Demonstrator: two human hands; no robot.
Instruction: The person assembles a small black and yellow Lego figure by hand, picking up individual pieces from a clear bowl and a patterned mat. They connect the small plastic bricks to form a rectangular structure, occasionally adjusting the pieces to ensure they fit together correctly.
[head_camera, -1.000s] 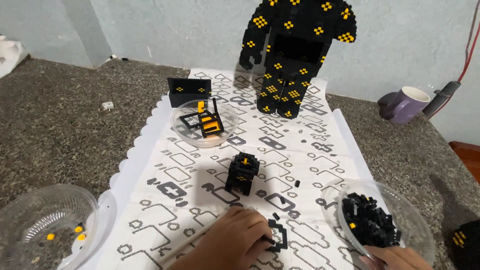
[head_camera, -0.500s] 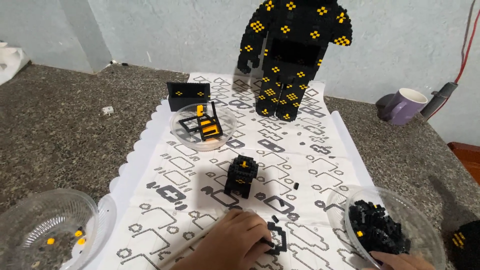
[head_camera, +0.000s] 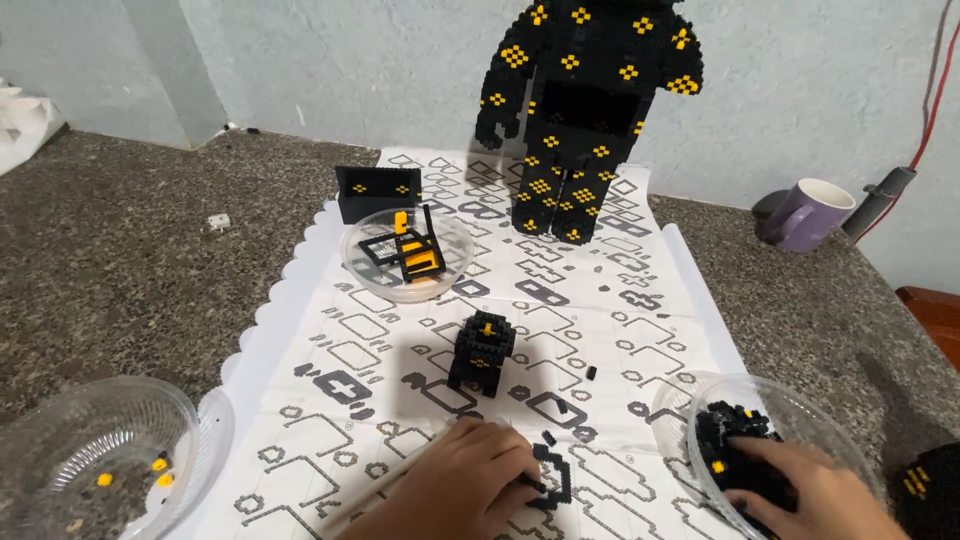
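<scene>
Head view: the left hand (head_camera: 460, 490) rests near the bottom edge on the patterned white mat (head_camera: 400, 340), its fingers curled and pressing on a small black brick frame (head_camera: 553, 475) that lies flat on the mat just right of the fingertips. The right hand (head_camera: 800, 490) reaches into a clear plastic bowl (head_camera: 670, 415) at the near right, its fingers bent down among loose black bricks (head_camera: 730, 430); whether it grips any I cannot tell. Just beyond the left hand, mid-mat, stands a small black brick block (head_camera: 482, 352) with a yellow piece on top. Farther off, a clear dish (head_camera: 408, 285) holds black and yellow brick frames. At the far end stands a tall black brick figure (head_camera: 585, 110) with yellow spots. A purple mug (head_camera: 805, 213) sits at the far right. Near left, another clear bowl (head_camera: 95, 450) holds 3 or so yellow bricks.
</scene>
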